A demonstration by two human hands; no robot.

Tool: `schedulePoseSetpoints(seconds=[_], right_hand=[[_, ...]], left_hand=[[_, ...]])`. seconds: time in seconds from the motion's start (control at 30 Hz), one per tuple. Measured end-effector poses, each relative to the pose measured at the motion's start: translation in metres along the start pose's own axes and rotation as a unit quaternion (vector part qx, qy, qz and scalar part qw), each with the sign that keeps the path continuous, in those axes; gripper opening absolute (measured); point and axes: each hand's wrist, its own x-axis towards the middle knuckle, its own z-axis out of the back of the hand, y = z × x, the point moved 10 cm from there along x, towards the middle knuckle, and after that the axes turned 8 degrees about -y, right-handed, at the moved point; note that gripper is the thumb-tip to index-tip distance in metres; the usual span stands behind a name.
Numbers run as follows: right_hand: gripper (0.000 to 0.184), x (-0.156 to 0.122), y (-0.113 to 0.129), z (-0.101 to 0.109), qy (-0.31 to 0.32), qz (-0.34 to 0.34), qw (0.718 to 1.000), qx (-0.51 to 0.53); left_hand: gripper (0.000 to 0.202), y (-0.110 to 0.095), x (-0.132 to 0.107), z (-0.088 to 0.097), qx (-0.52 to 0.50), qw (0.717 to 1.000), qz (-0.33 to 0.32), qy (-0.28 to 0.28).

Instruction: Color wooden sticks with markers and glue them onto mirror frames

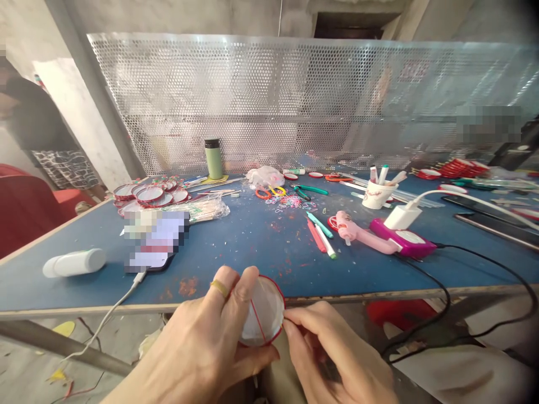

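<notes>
My left hand, with a ring on one finger, grips a round white disc with a red rim just in front of the table's near edge. A thin red line crosses the disc's face. At the disc's right edge, my right hand has thumb and forefinger pinched together against the red rim. Whatever sits between those fingertips is too small to make out. The closest things on the table ahead are several pens in red, teal and white.
Across the blue table lie a phone, a white bottle, stacked red-rimmed discs, pliers, a pink glue gun, a paper cup of pens and cables. A green flask stands before a perforated metal screen. A person is at left.
</notes>
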Motion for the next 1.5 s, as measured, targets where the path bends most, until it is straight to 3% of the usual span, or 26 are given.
schedulePoseSetpoints(seconds=[0.17, 0.57, 0.97, 1.17, 1.33, 1.5], right_hand=[[0.012, -0.007, -0.003, -0.012, 0.018, 0.034, 0.999, -0.035], [0.013, -0.005, -0.017, -0.011, 0.036, -0.100, 0.993, 0.051], [0.018, -0.010, -0.017, -0.015, 0.047, -0.105, 0.991, 0.064], [0.019, -0.010, -0.018, -0.017, 0.055, -0.117, 0.988, 0.079], [0.018, -0.007, -0.030, 0.002, -0.004, -0.157, 0.986, 0.058], [0.028, -0.005, -0.042, -0.010, 0.079, -0.198, 0.972, 0.094]], left_hand=[[0.060, -0.012, -0.004, 0.002, 0.055, 0.997, -0.044, -0.038], [0.064, -0.003, 0.004, 0.006, 0.075, 0.996, -0.014, -0.054], [0.065, -0.003, 0.004, 0.010, 0.067, 0.996, -0.011, -0.059], [0.070, 0.004, 0.003, 0.005, 0.030, 0.999, -0.013, -0.035], [0.075, 0.005, 0.002, -0.004, -0.042, 0.999, -0.002, 0.013], [0.090, -0.007, 0.002, -0.015, -0.127, 0.990, -0.034, 0.054]])
